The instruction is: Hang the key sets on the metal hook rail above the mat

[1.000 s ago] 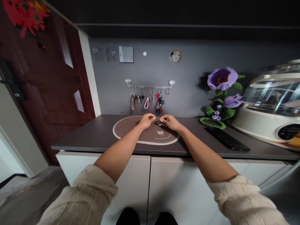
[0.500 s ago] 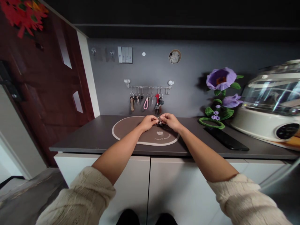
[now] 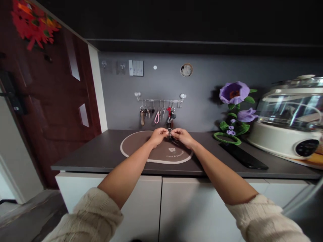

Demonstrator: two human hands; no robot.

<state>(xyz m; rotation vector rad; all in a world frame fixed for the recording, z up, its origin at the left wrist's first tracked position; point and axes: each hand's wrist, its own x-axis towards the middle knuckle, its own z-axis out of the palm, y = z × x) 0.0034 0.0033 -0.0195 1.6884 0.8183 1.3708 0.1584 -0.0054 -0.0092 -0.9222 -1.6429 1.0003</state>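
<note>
My left hand (image 3: 157, 135) and my right hand (image 3: 182, 136) meet above the brown oval mat (image 3: 141, 149) on the dark countertop. Both pinch a small metal key ring (image 3: 170, 133) with keys hanging from it, the fingers closed round it from either side. Behind the hands, a chrome hook rail (image 3: 159, 99) on the grey wall carries several bunches of keys (image 3: 158, 113), among them a pink loop and a red fob.
A dark red door (image 3: 50, 101) stands at the left. A purple flower ornament (image 3: 234, 111) and a black phone (image 3: 239, 156) lie right of the mat. A white cooker with a glass lid (image 3: 290, 124) fills the far right. White cabinet doors (image 3: 161, 205) sit below.
My hands have come closer together and lifted the key ring slightly off the mat. The view has tilted a little, so everything sits lower in the picture.
</note>
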